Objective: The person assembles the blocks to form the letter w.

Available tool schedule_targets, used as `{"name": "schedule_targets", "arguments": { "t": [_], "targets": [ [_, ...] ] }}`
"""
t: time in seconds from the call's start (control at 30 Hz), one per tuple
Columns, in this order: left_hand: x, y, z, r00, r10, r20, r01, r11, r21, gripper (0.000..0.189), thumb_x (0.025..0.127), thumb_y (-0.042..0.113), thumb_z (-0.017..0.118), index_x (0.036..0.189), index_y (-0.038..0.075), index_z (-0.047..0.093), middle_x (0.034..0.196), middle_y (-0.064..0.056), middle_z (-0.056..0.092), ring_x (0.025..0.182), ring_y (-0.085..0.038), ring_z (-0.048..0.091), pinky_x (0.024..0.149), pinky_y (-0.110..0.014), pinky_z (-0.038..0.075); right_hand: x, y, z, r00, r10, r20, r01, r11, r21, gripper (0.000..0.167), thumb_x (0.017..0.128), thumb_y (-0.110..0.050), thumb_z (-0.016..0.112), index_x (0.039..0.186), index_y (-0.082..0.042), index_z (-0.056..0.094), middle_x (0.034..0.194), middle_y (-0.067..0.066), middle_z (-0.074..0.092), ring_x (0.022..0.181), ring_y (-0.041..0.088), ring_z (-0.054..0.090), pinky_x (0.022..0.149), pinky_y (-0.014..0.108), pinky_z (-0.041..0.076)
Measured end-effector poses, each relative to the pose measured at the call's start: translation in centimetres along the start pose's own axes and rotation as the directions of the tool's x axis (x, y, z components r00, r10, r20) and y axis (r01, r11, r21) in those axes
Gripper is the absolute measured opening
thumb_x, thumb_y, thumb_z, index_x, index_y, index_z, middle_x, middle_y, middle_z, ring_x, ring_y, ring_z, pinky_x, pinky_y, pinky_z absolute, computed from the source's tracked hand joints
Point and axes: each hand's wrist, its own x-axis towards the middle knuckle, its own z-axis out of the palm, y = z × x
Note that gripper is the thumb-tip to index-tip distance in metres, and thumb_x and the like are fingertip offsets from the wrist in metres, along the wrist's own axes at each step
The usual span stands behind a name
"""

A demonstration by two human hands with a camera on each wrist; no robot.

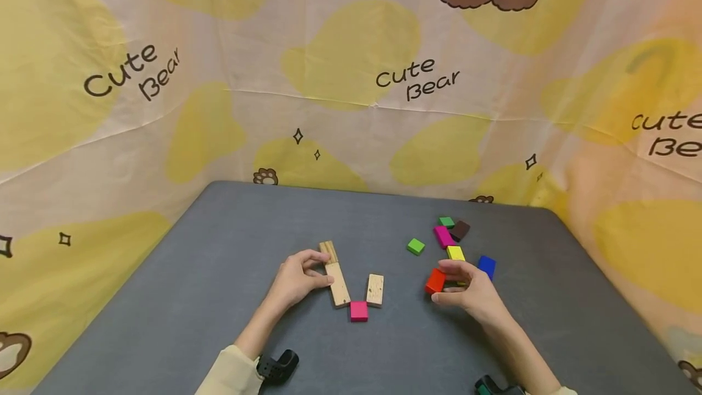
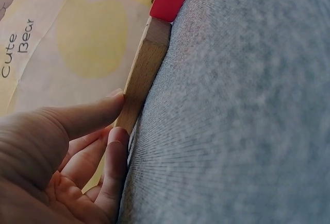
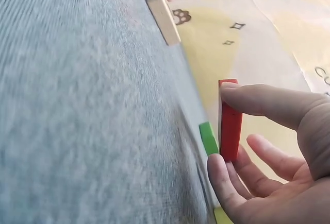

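My left hand [image 1: 296, 278] holds the wooden blocks at the far end of a slanting row, its thumb on the lower block [image 1: 338, 288] and its index finger at the upper block [image 1: 325, 247]. In the left wrist view, curled fingers partly hide the wooden row [image 2: 149, 54]. A pinkish-red block [image 1: 359, 311] lies at the row's near end, with another wooden block [image 1: 375, 290] on its right side. My right hand [image 1: 474, 291] pinches a red block [image 3: 232, 126] between thumb and fingers, tilted, to the right of these pieces.
Beyond my right hand lie a yellow block [image 1: 455, 253], a blue block [image 1: 487, 266], a magenta block [image 1: 444, 237], a dark brown block [image 1: 460, 230] and two green blocks, the nearer green block [image 1: 415, 246] apart from the rest. A printed cloth [image 1: 351, 139] hangs behind the grey table [image 1: 263, 212].
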Motion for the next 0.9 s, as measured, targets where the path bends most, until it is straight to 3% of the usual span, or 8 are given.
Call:
{"name": "schedule_targets", "arguments": {
  "t": [0.23,0.43,0.67,0.9],
  "targets": [
    [0.1,-0.1,-0.1,1.000,0.014,0.002,-0.014,1.000,-0.013,0.038,0.076,0.007,0.086,0.110,0.006,0.070,0.113,-0.004,0.070,0.072,-0.014,0.068,0.067,-0.033,0.049,2.2,-0.5,0.7,0.998,0.051,0.048,-0.047,0.996,-0.073,0.067,0.071,-0.013,0.089,0.130,-0.003,0.059,0.125,0.010,0.061,0.109,0.028,0.055,0.086,0.038,0.045],
    [0.0,-0.1,-0.2,1.000,0.005,-0.005,-0.005,1.000,-0.004,0.037,0.076,0.006,0.085,0.109,0.007,0.070,0.110,-0.004,0.071,0.071,-0.014,0.068,0.066,-0.033,0.048,4.8,-0.9,2.0,0.995,0.083,0.062,-0.072,0.985,-0.155,0.064,0.068,-0.010,0.091,0.124,-0.002,0.061,0.113,0.011,0.062,0.094,0.026,0.056,0.075,0.035,0.046],
    [0.0,-0.1,-0.1,1.000,0.006,0.001,-0.006,1.000,-0.004,0.037,0.076,0.007,0.086,0.110,0.007,0.070,0.110,-0.003,0.071,0.071,-0.014,0.068,0.066,-0.033,0.048,6.7,-1.4,3.7,0.994,0.072,0.084,-0.062,0.991,-0.115,0.058,0.073,-0.011,0.088,0.123,0.002,0.062,0.114,0.012,0.063,0.091,0.023,0.059,0.074,0.031,0.050],
    [0.0,0.0,0.0,1.000,0.002,-0.004,-0.002,1.000,0.001,0.037,0.076,0.007,0.086,0.109,0.008,0.070,0.108,-0.002,0.072,0.069,-0.014,0.067,0.064,-0.033,0.047,8.0,-1.3,4.8,0.996,0.077,0.045,-0.073,0.995,-0.070,0.050,0.075,-0.005,0.086,0.118,0.004,0.065,0.112,0.015,0.066,0.088,0.021,0.065,0.077,0.033,0.050]
  ]
}}
